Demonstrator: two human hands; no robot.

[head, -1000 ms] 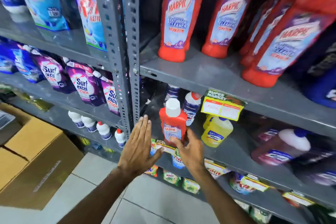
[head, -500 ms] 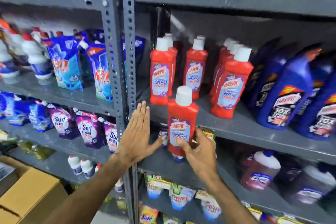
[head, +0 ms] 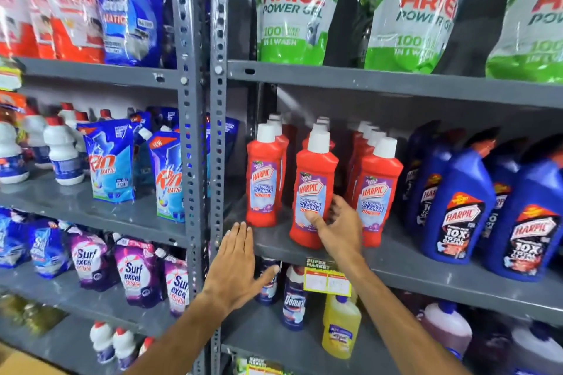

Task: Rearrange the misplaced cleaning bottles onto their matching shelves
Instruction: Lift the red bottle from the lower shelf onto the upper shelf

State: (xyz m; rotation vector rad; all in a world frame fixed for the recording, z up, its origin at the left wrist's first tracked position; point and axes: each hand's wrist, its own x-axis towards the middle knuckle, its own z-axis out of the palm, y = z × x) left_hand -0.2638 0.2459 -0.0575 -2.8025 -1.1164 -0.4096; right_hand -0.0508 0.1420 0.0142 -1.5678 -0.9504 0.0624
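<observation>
My right hand (head: 338,228) grips a red Harpic bathroom cleaner bottle (head: 313,189) with a white cap, low on its label. The bottle stands upright at the front of the middle grey shelf (head: 396,262), its base at or just above the shelf surface. It sits between two rows of identical red Harpic bottles, one to the left (head: 263,183) and one to the right (head: 376,192). My left hand (head: 236,265) is flat, fingers together and thumb out, just below the shelf's front lip beside the upright post (head: 217,161); it holds nothing.
Blue Harpic bottles (head: 454,207) fill the shelf to the right. Ariel pouches (head: 292,6) hang above. Below stand a Domex bottle (head: 294,298) and a yellow bottle (head: 341,326) behind a price tag (head: 327,277). The left bay holds Rin pouches (head: 111,161) and Surf excel pouches (head: 134,274).
My right hand has lifted the red bottle from the lower shelf up to the middle shelf among the other red Harpic bottles. My view has tilted upward; my left hand rose alongside.
</observation>
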